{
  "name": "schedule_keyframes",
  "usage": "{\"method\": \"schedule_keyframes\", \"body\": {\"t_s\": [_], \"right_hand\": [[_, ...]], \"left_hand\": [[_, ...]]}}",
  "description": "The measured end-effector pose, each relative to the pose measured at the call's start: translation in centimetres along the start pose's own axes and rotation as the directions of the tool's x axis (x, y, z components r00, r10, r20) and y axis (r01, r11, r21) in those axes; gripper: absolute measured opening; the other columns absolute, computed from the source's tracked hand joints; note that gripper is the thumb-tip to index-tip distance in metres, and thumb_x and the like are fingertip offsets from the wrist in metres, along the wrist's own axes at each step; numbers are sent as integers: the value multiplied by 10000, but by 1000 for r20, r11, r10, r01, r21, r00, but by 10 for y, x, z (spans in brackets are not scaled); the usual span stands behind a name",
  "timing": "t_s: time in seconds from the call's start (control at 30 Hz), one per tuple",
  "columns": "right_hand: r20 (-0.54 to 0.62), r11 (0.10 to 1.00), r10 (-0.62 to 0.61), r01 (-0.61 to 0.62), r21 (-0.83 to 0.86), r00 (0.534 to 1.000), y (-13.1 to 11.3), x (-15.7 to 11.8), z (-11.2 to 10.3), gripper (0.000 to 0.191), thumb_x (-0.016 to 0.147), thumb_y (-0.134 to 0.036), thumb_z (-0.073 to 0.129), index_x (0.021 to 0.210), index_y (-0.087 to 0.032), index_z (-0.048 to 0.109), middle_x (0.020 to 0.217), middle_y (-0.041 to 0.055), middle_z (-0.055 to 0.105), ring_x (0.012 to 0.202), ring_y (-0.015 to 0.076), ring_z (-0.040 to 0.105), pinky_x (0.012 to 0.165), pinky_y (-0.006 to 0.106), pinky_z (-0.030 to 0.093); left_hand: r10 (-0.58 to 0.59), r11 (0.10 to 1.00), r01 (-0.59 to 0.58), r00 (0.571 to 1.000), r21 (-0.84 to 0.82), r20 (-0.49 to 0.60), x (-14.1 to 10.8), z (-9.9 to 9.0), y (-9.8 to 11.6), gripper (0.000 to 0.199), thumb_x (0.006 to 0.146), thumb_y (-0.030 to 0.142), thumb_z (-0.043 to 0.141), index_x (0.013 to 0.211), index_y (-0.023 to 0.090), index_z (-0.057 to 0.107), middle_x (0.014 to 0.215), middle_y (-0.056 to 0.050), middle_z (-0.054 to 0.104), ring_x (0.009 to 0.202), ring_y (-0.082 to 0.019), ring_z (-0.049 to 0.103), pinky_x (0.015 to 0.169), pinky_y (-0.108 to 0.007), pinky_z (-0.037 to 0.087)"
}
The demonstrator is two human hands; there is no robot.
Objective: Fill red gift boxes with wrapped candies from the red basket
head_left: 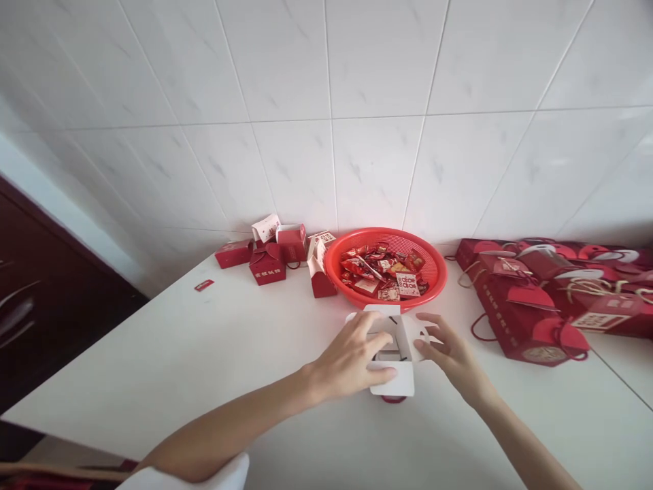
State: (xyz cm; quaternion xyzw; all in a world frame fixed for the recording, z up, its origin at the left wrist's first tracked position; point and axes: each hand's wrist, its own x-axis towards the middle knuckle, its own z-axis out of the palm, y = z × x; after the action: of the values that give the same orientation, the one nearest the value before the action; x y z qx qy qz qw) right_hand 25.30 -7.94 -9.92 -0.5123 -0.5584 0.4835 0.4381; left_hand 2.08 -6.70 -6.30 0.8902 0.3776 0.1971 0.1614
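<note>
A small gift box [392, 378] stands on the white table with its top flaps spread, showing the white inside. My left hand [352, 357] lies over its left side, fingers spread, with some fingertips dipping into the opening and the thumb by the front flap. On the other side, my right hand [449, 350] has thumb and fingers curled at the right flap [414, 333], gripping its edge. A dark red cord loop [394, 399] shows below the front flap. Just behind the box sits a red plastic basket [439, 272] with wrapped sweets [380, 269] in it.
Several small red boxes [268, 265] stand at the back left, near a small red packet [204, 285]. Larger red boxes with cord handles [515, 320] crowd the right side. A tiled wall [377, 163] borders the table [204, 361] behind.
</note>
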Motion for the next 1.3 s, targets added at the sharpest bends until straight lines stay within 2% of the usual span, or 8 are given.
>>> {"method": "schedule_keyframes", "body": {"t_s": [0.07,0.2,0.53,0.73,0.9,1.0,1.13,1.3], "right_hand": [[18,1000,4,-4,27,1000,6,0,4,549,822,-616,652,1201,-237,532,930,34,638,766,192,671,699,338,561],[95,999,-17,14,33,995,14,-2,11,560,896,-642,549,1277,-232,522,875,27,650,746,181,645,698,334,553],[266,999,-38,33,21,963,15,4,20,556,951,-609,485,1347,-221,533,1003,70,678,859,202,655,739,337,570],[223,976,-112,149,-157,968,7,15,12,493,972,-544,464,1322,-215,573,866,38,667,720,173,649,697,323,562],[97,856,-300,313,-412,949,-29,28,-4,328,960,-456,503,1089,-215,683,726,20,671,558,146,579,601,292,509],[39,826,-413,392,-405,910,-52,43,-12,285,944,-425,525,977,-203,700,757,36,701,567,143,580,593,282,502],[-16,840,-477,450,-304,879,-63,84,-14,251,899,-392,566,892,-187,712,847,64,736,652,163,630,607,279,508],[-190,939,-339,320,-124,921,-48,145,-7,166,809,-316,606,734,-182,671,695,39,697,584,167,633,587,291,515]], "left_hand": [[-4,1000,4,1000,17,9,0,0,-3,409,804,376,776,1145,178,666,1486,-177,395,1363,-373,431,1074,-465,457],[-100,994,94,990,62,99,-3,-3,2,536,842,402,735,1295,162,578,1563,-214,284,1441,-392,347,1111,-497,437],[-331,881,244,930,405,158,-20,-1,32,552,948,574,512,1302,159,595,1514,-277,401,1411,-473,367,1004,-635,436],[-339,906,282,930,315,143,-9,-7,26,509,902,611,553,1101,160,681,1436,-234,472,1301,-434,454,978,-597,442],[-238,956,216,967,196,93,-7,-29,20,428,929,565,532,1100,211,701,1325,-163,574,1237,-365,526,984,-537,473],[-171,983,168,984,69,45,8,-56,8,368,961,489,512,1181,259,697,1267,-91,646,1166,-277,603,980,-410,500],[-175,985,175,985,-4,14,54,-84,-30,335,936,424,542,1147,238,725,1184,-44,726,1083,-236,665,923,-307,510],[-171,985,168,918,42,359,120,-76,-87,289,898,317,547,1042,213,774,1056,-39,783,931,-225,705,829,-283,495]]}}
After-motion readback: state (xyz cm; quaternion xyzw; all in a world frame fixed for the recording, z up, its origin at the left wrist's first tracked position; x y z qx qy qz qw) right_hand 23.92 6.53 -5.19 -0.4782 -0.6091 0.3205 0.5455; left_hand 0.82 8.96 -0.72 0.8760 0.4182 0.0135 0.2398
